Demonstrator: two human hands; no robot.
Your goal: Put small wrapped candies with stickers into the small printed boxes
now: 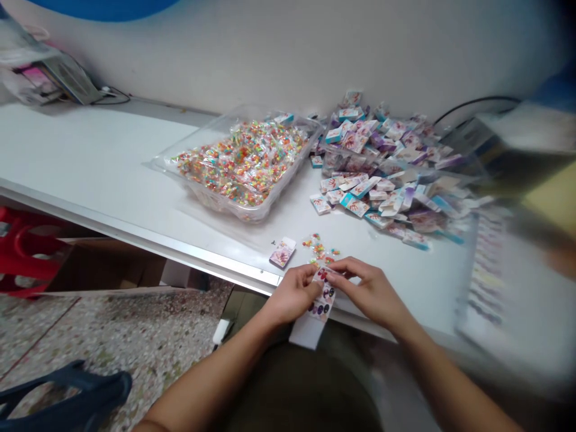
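Note:
Between my two hands, at the front edge of the table, is a long white card (320, 309) with rows of glossy red, purple and dark oval nail shapes; its blank end hangs toward my lap. My left hand (292, 295) is closed on the card's left side, thumb on top. My right hand (366, 291) pinches its upper right part, fingertips by the red ovals. Just beyond the fingers lie small clear packets of colourful bits (318, 247). A small printed box (283, 252) with a flap raised rests left of them.
A clear plastic tray (265, 210) full of packets with colourful bits stands behind. To its right is a heap of small printed boxes (360, 189), partly in another clear container. A blurred sheet with coloured rows (488, 270) lies at right. Below left are a cardboard box (108, 264) and red stool (27, 246).

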